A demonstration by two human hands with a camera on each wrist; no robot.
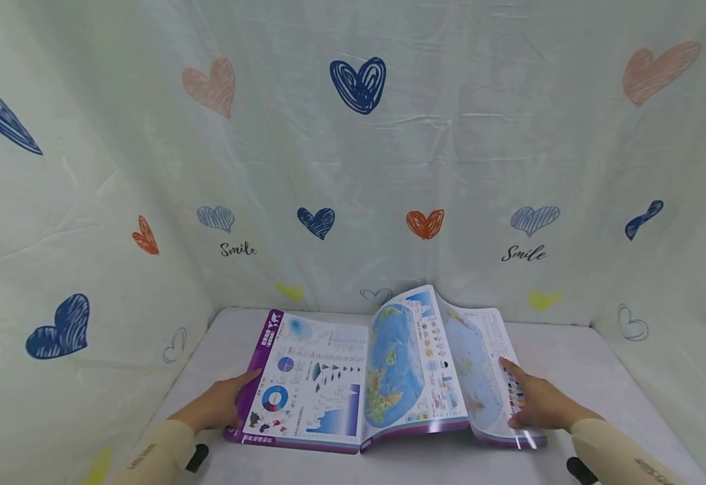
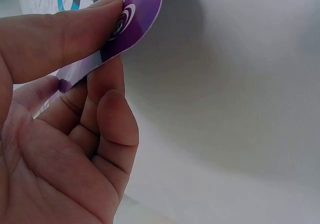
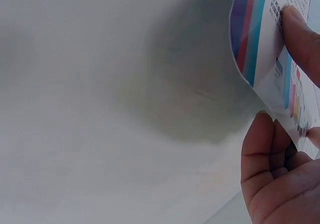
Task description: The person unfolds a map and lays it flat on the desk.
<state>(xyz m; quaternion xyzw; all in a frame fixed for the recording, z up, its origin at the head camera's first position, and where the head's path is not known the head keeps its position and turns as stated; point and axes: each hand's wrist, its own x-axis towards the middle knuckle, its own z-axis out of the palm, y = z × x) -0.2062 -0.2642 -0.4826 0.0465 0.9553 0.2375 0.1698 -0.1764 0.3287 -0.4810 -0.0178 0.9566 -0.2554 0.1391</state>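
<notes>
An atlas-like booklet (image 1: 313,431) with purple borders lies spread across the table, showing charts on its left page and blue world maps further right. Its middle page (image 1: 392,364) stands raised and curved, overlapping the right-hand page (image 1: 480,377). My left hand (image 1: 227,403) grips the purple left edge; in the left wrist view the thumb is on top and curled fingers are beneath the purple corner (image 2: 135,22). My right hand (image 1: 543,402) pinches the right-hand page's outer edge, thumb on the printed face and fingers behind the striped margin (image 3: 250,29).
The booklet is on a white-covered table (image 1: 571,350). Behind and beside it hangs a pale curtain (image 1: 480,148) printed with hearts and "Smile". Dark bands (image 1: 197,458) show under both light sleeves (image 1: 162,453).
</notes>
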